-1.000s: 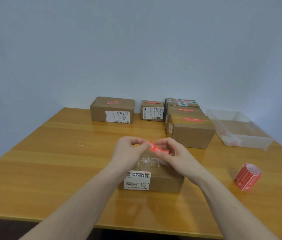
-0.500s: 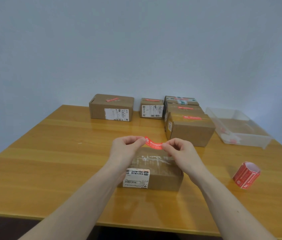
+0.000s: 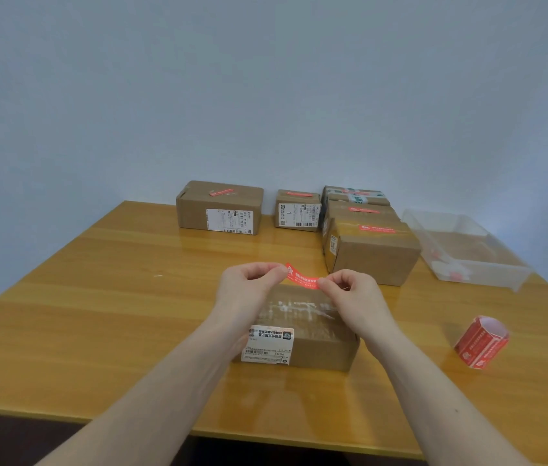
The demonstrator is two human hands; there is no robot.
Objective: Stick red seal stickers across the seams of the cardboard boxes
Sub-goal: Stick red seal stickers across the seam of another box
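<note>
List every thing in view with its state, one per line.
red seal sticker: peeled, stretched between both hands, not yet stuck.
left hand: pinches the sticker's left end.
right hand: pinches its right end.
near box: taped, no red seal.
far boxes: sealed red.
sticker roll: lying on its side.
plastic bin: open, a few scraps inside.

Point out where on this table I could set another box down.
Bare wood on the table's left half, from the near box out to the left edge. Also between that box and the sticker roll. Crowded at back right: sealed boxes beside the clear bin.
</note>
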